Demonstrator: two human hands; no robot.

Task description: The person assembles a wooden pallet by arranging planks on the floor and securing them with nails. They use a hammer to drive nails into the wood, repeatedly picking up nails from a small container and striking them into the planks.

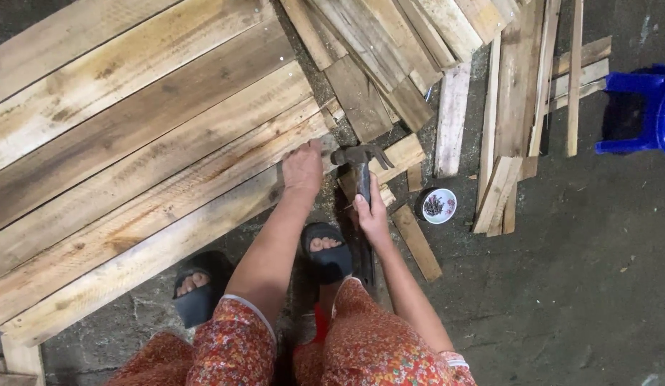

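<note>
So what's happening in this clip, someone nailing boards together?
A person crouches on a concrete floor over a panel of wooden planks. The right hand grips a claw hammer, its head near the panel's corner. The left hand rests on the plank edge there; whether it pinches a nail is unclear. A small bowl of nails and loose boards lie nearby.

Two bare hands are being counted: the left hand (302,169) and the right hand (372,216). One claw hammer (361,161) is being counted, and one small round tin (438,206) of dark bits. Two dark sandals are being seen, a left sandal (198,287) and a right sandal (327,251). One blue plastic stool (643,107) is being shown at the right edge. Roughly seven long planks are being made out in the big joined wooden panel (132,150); the loose slats (390,50) piled beyond cannot be counted exactly.
</note>
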